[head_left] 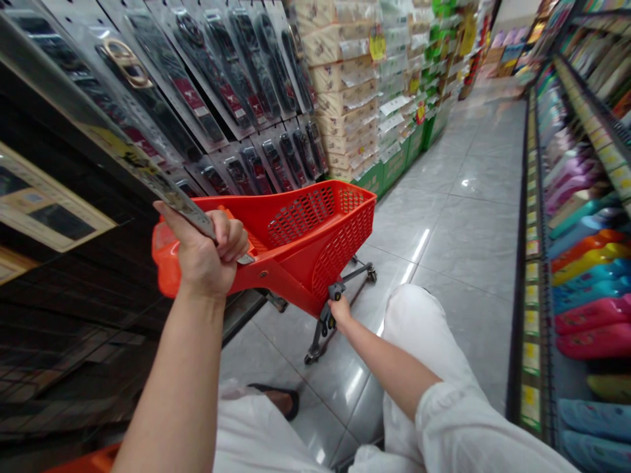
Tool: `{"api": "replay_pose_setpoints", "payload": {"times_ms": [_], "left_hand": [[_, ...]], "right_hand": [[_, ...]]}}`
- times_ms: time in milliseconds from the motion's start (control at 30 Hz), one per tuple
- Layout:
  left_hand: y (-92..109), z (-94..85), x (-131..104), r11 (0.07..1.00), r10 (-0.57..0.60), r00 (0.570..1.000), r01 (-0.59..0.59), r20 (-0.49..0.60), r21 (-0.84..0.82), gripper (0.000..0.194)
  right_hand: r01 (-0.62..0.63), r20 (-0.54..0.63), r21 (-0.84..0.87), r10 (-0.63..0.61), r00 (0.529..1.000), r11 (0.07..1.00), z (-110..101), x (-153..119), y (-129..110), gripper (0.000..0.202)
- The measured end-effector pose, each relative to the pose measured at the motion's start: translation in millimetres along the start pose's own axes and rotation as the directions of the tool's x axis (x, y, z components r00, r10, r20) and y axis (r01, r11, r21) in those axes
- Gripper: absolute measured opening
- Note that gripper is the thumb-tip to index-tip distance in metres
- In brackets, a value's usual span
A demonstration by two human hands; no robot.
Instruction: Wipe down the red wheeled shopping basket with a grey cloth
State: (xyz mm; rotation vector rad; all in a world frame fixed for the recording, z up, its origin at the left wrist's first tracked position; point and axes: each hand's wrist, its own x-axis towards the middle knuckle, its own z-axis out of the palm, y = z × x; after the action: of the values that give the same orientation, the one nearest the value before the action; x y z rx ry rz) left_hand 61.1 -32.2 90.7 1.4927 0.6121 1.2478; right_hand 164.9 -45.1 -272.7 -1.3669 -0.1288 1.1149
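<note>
My left hand (210, 253) is closed around a long, flat metallic strip (162, 180) with a yellow printed patch. The strip slants from the upper left down to the hand, and a short end shows past the fingers. Behind that hand stands a red plastic shopping cart (296, 253) with perforated basket sides and a grey wheeled frame. My right hand (340, 310) reaches low beside the cart's front. Its fingers are closed at a dark grey fitting (336, 290) near the basket's lower corner; the fingertips are partly hidden.
Packaged belts (236, 66) hang on the left wall, beside stacked cartons (345, 85) and green boxes (414, 148). A shelf of colourful goods (591, 282) lines the right. Grey floor tiles (468, 223) run between. My bent knee (419, 322) is near the cart.
</note>
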Motion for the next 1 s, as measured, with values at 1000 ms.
{"api": "replay_pose_setpoints", "payload": {"times_ms": [1000], "left_hand": [[2.0, 3.4, -2.4, 0.999, -0.036, 0.997, 0.035, -0.062, -0.016, 0.073]], "right_hand": [[0.961, 0.591, -0.197, -0.758, 0.276, 0.197, 19.9, -54.8, -66.6, 0.049]]}}
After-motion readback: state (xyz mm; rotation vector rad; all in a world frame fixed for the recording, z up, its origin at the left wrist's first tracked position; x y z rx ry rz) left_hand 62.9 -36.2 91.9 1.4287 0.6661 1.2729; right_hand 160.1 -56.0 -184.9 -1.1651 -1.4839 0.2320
